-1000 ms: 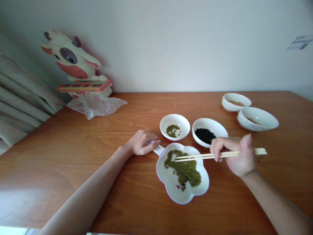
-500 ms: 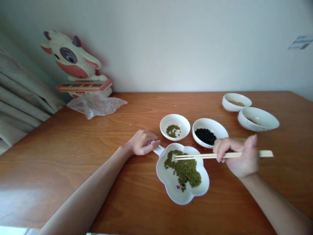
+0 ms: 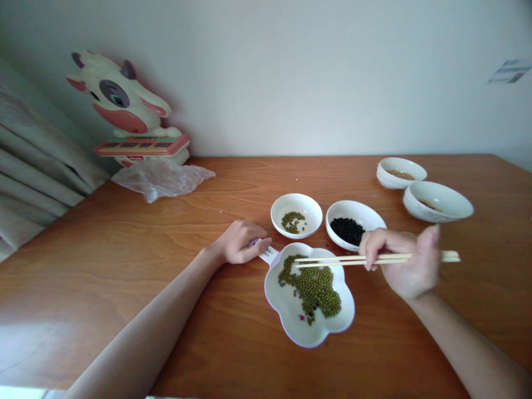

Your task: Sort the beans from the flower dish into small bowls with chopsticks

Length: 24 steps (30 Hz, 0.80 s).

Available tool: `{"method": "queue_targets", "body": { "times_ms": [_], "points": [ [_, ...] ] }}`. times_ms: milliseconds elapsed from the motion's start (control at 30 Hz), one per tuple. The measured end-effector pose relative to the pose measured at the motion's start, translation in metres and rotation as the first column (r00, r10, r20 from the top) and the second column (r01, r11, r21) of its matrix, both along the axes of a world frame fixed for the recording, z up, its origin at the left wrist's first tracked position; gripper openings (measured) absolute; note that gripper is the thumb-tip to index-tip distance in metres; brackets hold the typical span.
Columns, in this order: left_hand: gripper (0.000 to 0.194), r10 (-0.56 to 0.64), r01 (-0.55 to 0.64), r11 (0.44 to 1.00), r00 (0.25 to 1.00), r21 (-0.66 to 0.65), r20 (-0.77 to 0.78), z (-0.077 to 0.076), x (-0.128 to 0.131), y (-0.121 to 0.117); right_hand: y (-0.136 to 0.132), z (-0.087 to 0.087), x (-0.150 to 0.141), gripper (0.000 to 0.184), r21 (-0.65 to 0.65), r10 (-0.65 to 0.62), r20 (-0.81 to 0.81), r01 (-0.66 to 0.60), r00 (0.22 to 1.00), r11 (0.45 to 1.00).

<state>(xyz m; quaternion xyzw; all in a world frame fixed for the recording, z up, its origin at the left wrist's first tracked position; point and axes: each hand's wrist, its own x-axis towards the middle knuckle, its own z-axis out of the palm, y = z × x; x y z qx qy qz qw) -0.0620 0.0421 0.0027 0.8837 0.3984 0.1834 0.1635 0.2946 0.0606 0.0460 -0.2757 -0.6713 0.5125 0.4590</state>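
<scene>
My left hand (image 3: pixel 245 242) is closed around the short handle of a flower-shaped dish (image 3: pixel 286 318), white with a pale lilac rim. Green mung beans (image 3: pixel 320 288) lie in that dish, with a few dark specks and one small pink piece among them. My right hand (image 3: pixel 409 260) grips a pair of chopsticks (image 3: pixel 349 260). Their slightly parted tips are over the beans near the dish's far side; I cannot tell whether they touch. Behind the dish stand a white bowl (image 3: pixel 296 202) with some mung beans and another white bowl (image 3: pixel 369 216) with black beans (image 3: pixel 348 230).
At the back right are a bowl (image 3: pixel 409 164) of tan grains and a bowl (image 3: pixel 451 202) with a little reddish-brown content. A cow-shaped toy keyboard (image 3: pixel 133 122) leans at the back left, a crumpled plastic bag (image 3: pixel 166 180) before it. A curtain (image 3: pixel 37 172) hangs left.
The chopstick tips have spread slightly apart, and the chopsticks have risen a little in my right hand. My left hand and the dish stay in place.
</scene>
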Motion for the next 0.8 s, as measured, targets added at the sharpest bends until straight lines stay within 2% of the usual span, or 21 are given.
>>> {"method": "queue_targets", "body": {
  "times_ms": [400, 800],
  "points": [
    [0.040, 0.007, -0.007, 1.000, 1.000, 0.014, -0.002, 0.000, 0.000, 0.000, -0.003, -0.010, -0.003, 0.084, -0.030, 0.025, 0.070, -0.023, 0.997, 0.999],
    [0.039, 0.001, -0.001, 1.000, 1.000, 0.018, 0.004, -0.001, 0.000, 0.001, -0.006, -0.012, -0.006, 0.084, -0.020, -0.062, 0.012, 0.063, 0.998, 0.998]
  ]
}}
